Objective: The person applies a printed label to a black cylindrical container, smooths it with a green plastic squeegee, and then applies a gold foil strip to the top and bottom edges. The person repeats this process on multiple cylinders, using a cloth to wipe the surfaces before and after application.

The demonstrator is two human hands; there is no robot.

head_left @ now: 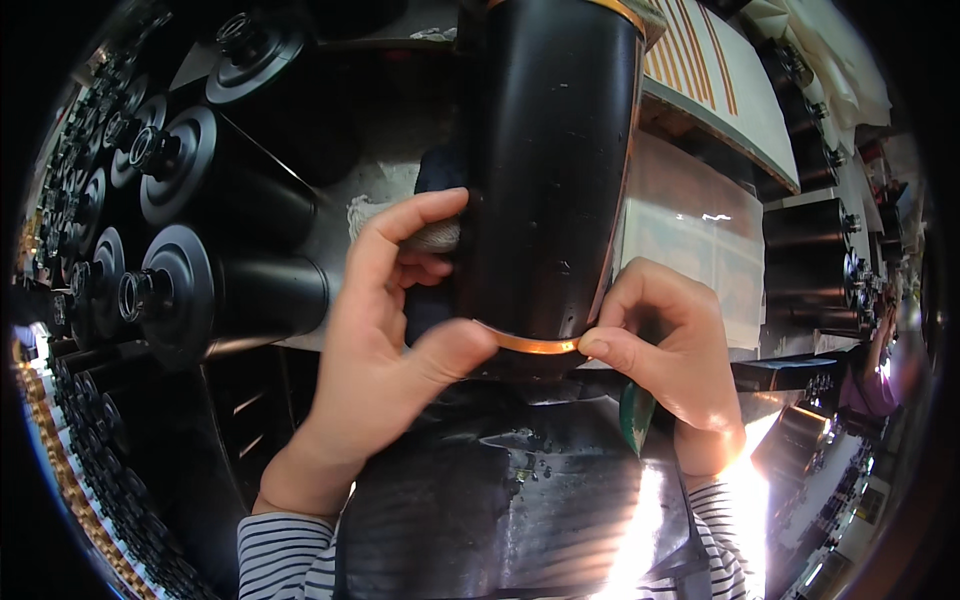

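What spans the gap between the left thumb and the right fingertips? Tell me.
In the head view, a thin orange tape strip runs along the big black cylinder's near end, from left hand to right hand.

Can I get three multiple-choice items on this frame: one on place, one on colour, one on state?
1. Where do the stacked black rollers lie relative to the big black cylinder?
A. On its left
B. On top of it
C. Inside it

2. What colour is the thin strip along the cylinder's near rim?
A. Blue
B. Orange
C. White

3. How is the strip held?
A. Lying loose, untouched
B. Pressed by the left hand thumb and pinched by the right hand fingertips
C. Gripped by the left hand alone

Key: 1 A, the rollers fill the picture's left side. 2 B, the strip shows orange against black. 3 B, the left thumb meets one end and the right fingertips the other.
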